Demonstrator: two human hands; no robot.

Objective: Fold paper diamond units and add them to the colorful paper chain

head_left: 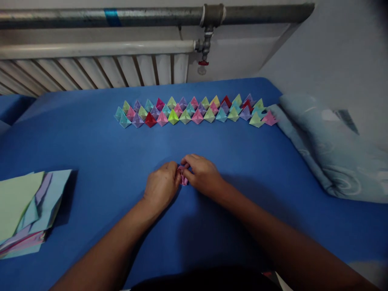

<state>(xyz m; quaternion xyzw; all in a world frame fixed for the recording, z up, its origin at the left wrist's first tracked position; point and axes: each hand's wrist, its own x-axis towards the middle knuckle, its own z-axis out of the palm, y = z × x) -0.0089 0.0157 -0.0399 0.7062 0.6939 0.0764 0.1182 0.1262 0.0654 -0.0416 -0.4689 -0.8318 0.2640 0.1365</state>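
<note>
Pink paper (184, 181) is pinched by L hand (162, 182) & R hand (203, 171), fingers near-closed, prob. for control. Folded pcs (185, 117) are rowed beyond, prob. for room.

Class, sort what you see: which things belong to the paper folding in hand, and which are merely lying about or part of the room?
Likely part of the job:
pink paper piece, held by the left hand and right hand
coloured paper sheets, piled at the left
folded paper pieces, set out in rows

Apparently not:
folded pale-blue cloth
radiator
metal pipe
</note>
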